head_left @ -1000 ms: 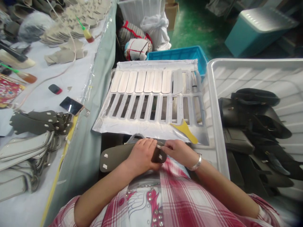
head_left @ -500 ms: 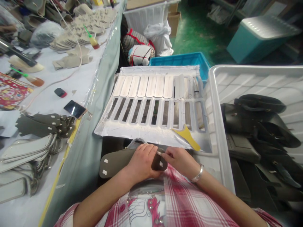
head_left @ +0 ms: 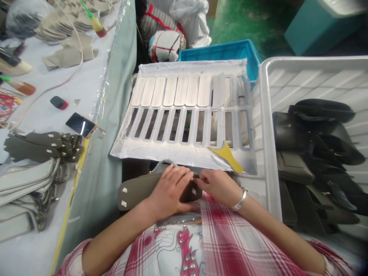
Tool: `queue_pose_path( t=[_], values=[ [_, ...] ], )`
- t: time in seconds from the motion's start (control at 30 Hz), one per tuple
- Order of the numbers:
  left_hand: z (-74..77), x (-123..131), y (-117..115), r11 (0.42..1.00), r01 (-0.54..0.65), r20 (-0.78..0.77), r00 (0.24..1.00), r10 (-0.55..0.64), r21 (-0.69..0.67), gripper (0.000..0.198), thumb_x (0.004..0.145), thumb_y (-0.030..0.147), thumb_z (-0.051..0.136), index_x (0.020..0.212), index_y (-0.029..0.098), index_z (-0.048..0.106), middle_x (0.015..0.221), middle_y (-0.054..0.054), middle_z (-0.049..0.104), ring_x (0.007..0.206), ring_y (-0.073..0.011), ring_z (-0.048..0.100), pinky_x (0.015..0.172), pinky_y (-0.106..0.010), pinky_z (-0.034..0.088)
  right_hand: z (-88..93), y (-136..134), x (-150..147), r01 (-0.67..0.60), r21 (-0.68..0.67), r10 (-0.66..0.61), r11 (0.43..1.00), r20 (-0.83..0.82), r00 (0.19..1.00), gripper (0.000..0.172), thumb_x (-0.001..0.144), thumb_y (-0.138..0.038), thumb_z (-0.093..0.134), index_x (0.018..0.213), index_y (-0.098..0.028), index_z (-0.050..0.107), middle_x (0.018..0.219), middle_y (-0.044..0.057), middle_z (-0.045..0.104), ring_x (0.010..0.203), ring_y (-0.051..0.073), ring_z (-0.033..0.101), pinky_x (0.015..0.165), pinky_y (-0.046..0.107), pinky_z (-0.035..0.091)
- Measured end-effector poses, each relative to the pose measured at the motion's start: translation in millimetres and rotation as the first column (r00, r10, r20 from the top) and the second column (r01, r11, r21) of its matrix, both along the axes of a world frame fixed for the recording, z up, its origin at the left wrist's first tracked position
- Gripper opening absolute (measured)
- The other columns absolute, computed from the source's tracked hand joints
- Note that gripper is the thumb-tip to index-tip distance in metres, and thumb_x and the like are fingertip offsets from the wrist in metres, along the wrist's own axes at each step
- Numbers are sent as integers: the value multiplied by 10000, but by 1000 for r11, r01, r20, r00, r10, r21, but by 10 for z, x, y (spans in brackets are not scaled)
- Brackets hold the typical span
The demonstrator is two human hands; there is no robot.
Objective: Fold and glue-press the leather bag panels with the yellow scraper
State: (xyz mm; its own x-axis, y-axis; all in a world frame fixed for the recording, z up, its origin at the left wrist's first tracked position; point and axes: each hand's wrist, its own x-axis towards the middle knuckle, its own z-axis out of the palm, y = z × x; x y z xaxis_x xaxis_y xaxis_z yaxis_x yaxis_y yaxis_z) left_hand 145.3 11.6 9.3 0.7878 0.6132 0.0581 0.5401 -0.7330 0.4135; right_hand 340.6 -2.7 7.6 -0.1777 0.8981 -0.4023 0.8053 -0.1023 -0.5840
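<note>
Head cam: our L hand (head_left: 171, 191) grips the bag (head_left: 140, 188), our side of the rack (head_left: 172, 150); our R hand (head_left: 218, 186) is curled at its R end, can't tell if gripping; phone (head_left: 80, 124) on tabletop (head_left: 89, 82), L; bin (head_left: 268, 126) w/ dark bags (head_left: 324, 151), R.

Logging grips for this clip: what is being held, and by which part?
A dark panel: the left hand grips it across, nearer its right end; the right hand is at that end, its exact hold unclear.

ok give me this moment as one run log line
left hand: holding dark piece | right hand: at dark piece's right end | yellow piece: on slotted board
</note>
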Motion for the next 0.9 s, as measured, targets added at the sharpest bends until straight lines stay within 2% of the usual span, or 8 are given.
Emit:
queue_pose_path(
  t=[0.1, 0.17, 0.37, 0.43, 0.53, 0.6, 0.7, 0.9],
  values=[
    [33, -49, -29, 991, 127, 16, 992, -128, 49, 454, 783, 510, 577, 1094, 180, 561, 1136, -91, 577, 1099, -249, 479, 1052, -464, 263, -44, -8, 13, 14, -5, -14, 1000, -29, 999, 315, 809, -365, 530, 558, -174, 518, 504, -20, 518, 463, 88, 407, 468, 244, 213],
    [28, -63, -38, 983, 170, -22, 985, -169, 67, 388, 810, 471, 565, 1065, 179, 579, 1114, -78, 594, 1058, -234, 494, 1027, -443, 290, -67, -6, 16, 26, -3, -26, 1000, -42, 999, 340, 807, -384, 529, 542, -173, 504, 487, -25, 500, 453, 85, 388, 466, 245, 212],
    [-7, -57, -60, 984, 140, -51, 990, -135, 111, 311, 846, 395, 542, 1065, 179, 585, 1110, -67, 605, 1029, -220, 502, 1010, -441, 298, -236, -29, 81, 129, -57, -137, 990, -197, 971, 376, 755, -463, 579, 545, -172, 467, 476, -45, 432, 465, 78, 356, 455, 227, 251],
    [-13, -63, -88, 984, 133, -46, 991, -128, 118, 314, 852, 390, 537, 1079, 180, 584, 1113, -62, 607, 1041, -217, 501, 1034, -457, 274, -318, -76, 113, 154, -105, -181, 982, -330, 926, 352, 743, -488, 593, 625, -171, 495, 523, -42, 455, 488, 81, 376, 457, 222, 282],
    [-29, -90, -139, 986, 121, -44, 992, -117, 113, 331, 864, 378, 523, 1122, 175, 568, 1142, -59, 600, 1078, -221, 489, 1067, -485, 226, -389, -174, 117, 167, -157, -227, 973, -542, 809, 338, 740, -468, 620, 842, -163, 514, 684, -8, 545, 567, 97, 460, 511, 230, 377],
    [-44, -110, -167, 988, 111, -46, 993, -106, 105, 342, 868, 370, 517, 1144, 173, 558, 1156, -62, 596, 1100, -225, 479, 1076, -491, 214, -388, -227, 91, 174, -172, -244, 970, -606, 757, 358, 739, -422, 633, 938, -161, 488, 798, 22, 574, 631, 111, 503, 564, 248, 426],
    [-59, -112, -184, 990, 91, -38, 995, -88, 106, 336, 867, 350, 517, 1152, 177, 555, 1159, -63, 595, 1108, -225, 477, 1084, -489, 207, -352, -252, 38, 174, -197, -259, 965, -605, 753, 312, 756, -356, 609, 963, -168, 469, 843, 29, 574, 674, 121, 523, 604, 265, 453],
    [-9, -100, -174, 996, 68, -8, 998, -67, 50, 370, 832, 377, 554, 1155, 197, 548, 1154, -55, 588, 1109, -219, 485, 1095, -488, 196, -321, -203, 3, 165, -198, -250, 966, -571, 782, 300, 773, -343, 582, 974, -171, 438, 786, 12, 564, 657, 126, 530, 594, 273, 460]
  ],
)
